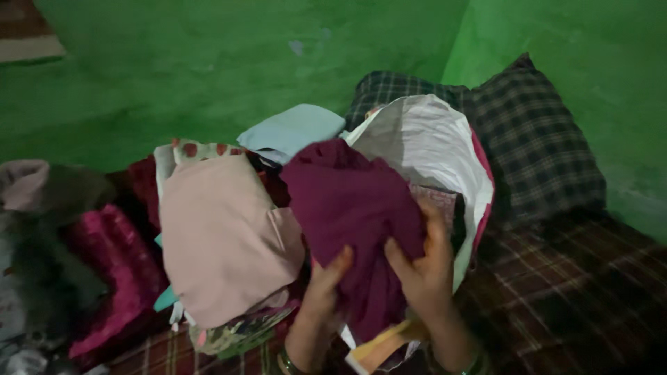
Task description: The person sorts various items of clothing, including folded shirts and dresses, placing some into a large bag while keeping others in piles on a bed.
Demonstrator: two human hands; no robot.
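**Both hands on the maroon cloth, over the mouth of the white bag**

Your two hands meet low in the view, near 6 o'clock, and both are closed on the same maroon cloth [351, 201]. Your left hand [325, 283] grips its lower edge from the 7 o'clock side, thumb up against the fabric. Your right hand [422, 262] grips it from the 5 o'clock side, fingers curled over the front of the folds. Neither hand is spread wide; each is pinched onto the cloth.

The cloth rises from your hands toward 12 o'clock, so its long axis runs roughly up and away from you, leaning a little to 11 o'clock. Most of it lies above and beyond your fingers, bunched rather than flat. The hands sit about level; the right one is higher on the cloth and covers more of it.

Just behind the cloth, toward 1 o'clock, a white bag [431, 142] stands open, its pink lining showing at the 3 o'clock rim. The cloth touches or overlaps its mouth; whether any of it is inside, you cannot tell.

At 9 o'clock from your left hand lies a folded pale pink garment [219, 239], just beside the maroon cloth. A light blue piece [292, 128] sits at 11 o'clock beyond it. A checked pillow [535, 139] rests at 2 o'clock against the green wall [208, 62], and the checked bedsheet [556, 292] runs under everything.
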